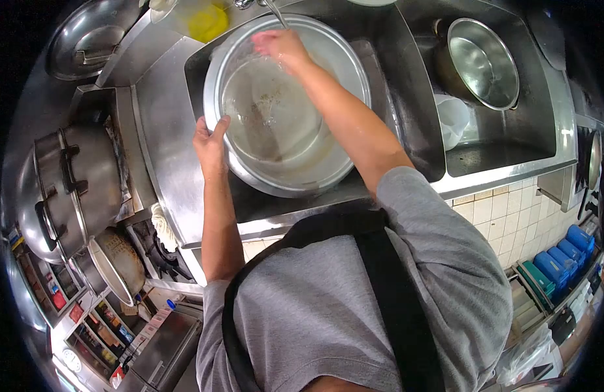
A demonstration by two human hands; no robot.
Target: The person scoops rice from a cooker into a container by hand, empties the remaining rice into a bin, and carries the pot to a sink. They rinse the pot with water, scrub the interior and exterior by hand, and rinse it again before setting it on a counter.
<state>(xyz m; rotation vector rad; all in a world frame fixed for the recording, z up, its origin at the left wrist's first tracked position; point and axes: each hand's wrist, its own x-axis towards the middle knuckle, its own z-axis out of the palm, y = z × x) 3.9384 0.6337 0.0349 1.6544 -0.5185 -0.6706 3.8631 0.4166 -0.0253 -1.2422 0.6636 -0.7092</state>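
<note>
A large round metal basin (295, 171) sits in the left sink compartment, tilted a little, with cloudy water and dark specks in its bottom. My left hand (212, 144) is closed on the basin's left rim, thumb on the inner side. Over the far part of the basin, below the faucet (274, 10), is my right hand (280, 49). Motion blurs its fingers, so I cannot make out whether they hold anything.
In the right sink compartment (498, 157) are a metal pot (483, 64) and a white container (451, 121). Something yellow (207, 24) stands behind the sink. Large lidded cookware (86, 189) and a pan (116, 268) are at the left. Blue containers (553, 268) stand lower right.
</note>
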